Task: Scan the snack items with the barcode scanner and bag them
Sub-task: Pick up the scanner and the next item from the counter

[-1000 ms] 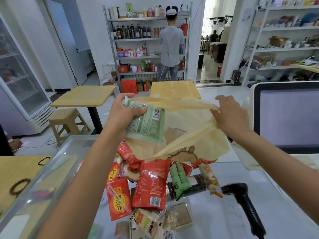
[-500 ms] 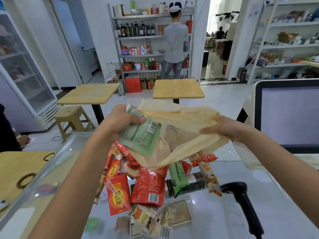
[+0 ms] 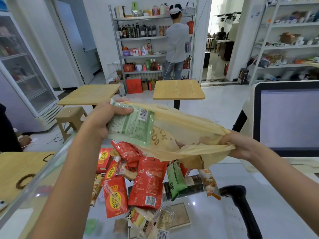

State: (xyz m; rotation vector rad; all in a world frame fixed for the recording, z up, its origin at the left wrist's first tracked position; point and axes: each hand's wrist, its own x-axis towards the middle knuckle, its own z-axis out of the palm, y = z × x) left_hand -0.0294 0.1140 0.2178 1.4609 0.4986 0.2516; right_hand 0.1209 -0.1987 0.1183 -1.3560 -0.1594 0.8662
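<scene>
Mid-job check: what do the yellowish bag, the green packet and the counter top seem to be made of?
The bag looks like thin, soft plastic film, semi-translucent: it wrinkles and bunches where gripped. The green packet looks like a matte printed plastic pouch, lightly creased. The counter top seems to be glossy glass: it mirrors lights, and its left edge looks see-through.

Left grip [image 3: 101, 119], right grip [image 3: 240, 145], forearms [image 3: 65, 178] bare

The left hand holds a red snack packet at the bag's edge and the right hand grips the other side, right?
No. In the head view the snack packet in the left hand is green, not red; the right hand does grip the bag.
</scene>
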